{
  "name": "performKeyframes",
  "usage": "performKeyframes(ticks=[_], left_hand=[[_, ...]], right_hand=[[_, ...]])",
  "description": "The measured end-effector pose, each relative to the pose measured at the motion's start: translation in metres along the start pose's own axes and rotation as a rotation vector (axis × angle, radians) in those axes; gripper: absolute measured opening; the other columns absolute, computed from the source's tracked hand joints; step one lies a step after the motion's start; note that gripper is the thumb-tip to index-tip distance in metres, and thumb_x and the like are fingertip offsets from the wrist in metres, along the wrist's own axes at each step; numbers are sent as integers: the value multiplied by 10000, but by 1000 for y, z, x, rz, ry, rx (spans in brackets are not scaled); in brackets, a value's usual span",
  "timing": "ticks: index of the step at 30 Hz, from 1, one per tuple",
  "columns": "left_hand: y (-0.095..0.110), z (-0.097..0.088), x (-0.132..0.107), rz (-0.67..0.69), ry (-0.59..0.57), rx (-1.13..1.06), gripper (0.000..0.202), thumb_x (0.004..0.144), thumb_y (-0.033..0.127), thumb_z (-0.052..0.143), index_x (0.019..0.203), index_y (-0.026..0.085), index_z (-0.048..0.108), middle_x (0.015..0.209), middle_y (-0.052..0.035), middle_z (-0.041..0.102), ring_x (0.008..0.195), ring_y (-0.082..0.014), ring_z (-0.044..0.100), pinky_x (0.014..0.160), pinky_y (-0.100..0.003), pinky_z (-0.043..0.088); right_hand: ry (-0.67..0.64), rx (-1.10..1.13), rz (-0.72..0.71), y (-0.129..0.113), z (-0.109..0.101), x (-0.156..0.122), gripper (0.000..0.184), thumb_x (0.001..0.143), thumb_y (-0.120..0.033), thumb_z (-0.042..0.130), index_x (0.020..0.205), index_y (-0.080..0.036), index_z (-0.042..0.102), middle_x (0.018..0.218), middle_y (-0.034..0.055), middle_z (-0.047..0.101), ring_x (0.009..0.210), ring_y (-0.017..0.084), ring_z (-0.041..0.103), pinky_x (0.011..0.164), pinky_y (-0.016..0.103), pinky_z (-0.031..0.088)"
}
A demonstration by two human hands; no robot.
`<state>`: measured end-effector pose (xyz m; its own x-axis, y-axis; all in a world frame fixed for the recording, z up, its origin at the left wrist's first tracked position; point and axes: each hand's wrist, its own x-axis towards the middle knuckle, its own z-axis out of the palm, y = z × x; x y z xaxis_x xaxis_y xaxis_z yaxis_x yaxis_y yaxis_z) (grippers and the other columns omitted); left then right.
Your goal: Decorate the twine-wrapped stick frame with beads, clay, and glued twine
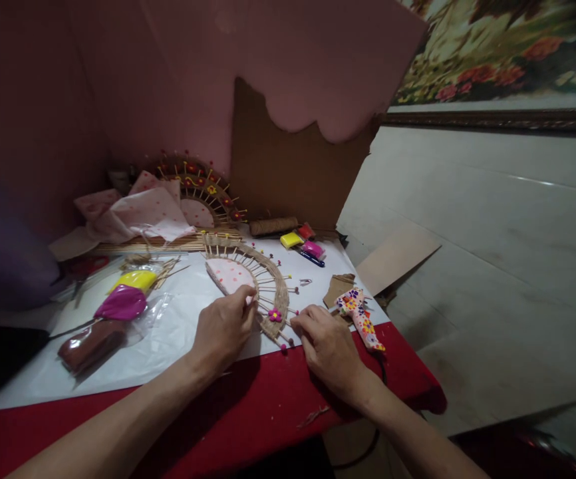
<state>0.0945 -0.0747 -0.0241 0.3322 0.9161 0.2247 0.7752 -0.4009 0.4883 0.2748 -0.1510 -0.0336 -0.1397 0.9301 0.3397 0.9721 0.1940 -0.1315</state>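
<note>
A half-round craft fan point(281, 289) lies on the white sheet, made of thin sticks, a twine-wrapped arc and a dotted pink fabric half-circle point(231, 274). Coloured beads tip several sticks, and one pink clay flower point(275, 315) sits on the arc. My left hand point(225, 329) is closed, thumb and fingers pinching at the lower edge of the fan's fabric centre. Just off the arc's right side, my right hand point(328, 346) has its fingertips pressed together beside the stick ends; what is between them is too small to make out.
Bags of yellow, magenta and brown clay point(121, 303) lie left. Small clay packets point(312, 249), a pen point(312, 258) and a twine roll point(274, 226) are behind. A flower-patterned glue gun shape point(360, 316) rests right. Another decorated fan point(203, 179) leans at the back wall.
</note>
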Motion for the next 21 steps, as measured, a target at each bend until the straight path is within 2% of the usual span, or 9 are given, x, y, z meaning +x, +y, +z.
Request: performKeyframes(ticks=[7, 13, 21], left_hand=[[-8, -4, 8, -72, 106, -163, 215, 827, 271, 468, 971, 204, 613, 677, -16, 634, 619, -161, 569, 592, -252, 362], [-13, -9, 14, -72, 209, -253, 197, 790, 268, 482, 901, 208, 632, 684, -6, 632, 617, -149, 548, 588, -243, 363], [-24, -28, 26, -54, 390, -347, 191, 780, 298, 500, 842, 186, 641, 672, -4, 629, 610, -146, 552, 600, -241, 391]], right_hand=[[-30, 111, -33, -13, 0, -4, 183, 803, -38, 500, 834, -185, 605, 871, 47, 570, 841, 179, 509, 702, 266, 384], [-73, 102, -114, -32, 3, -1, 156, 807, -73, 516, 858, -191, 604, 877, 48, 572, 843, 187, 498, 688, 279, 381], [-124, 31, -194, -59, 2, 12, 116, 759, -104, 538, 830, -184, 584, 895, 65, 576, 821, 208, 497, 638, 303, 384]])
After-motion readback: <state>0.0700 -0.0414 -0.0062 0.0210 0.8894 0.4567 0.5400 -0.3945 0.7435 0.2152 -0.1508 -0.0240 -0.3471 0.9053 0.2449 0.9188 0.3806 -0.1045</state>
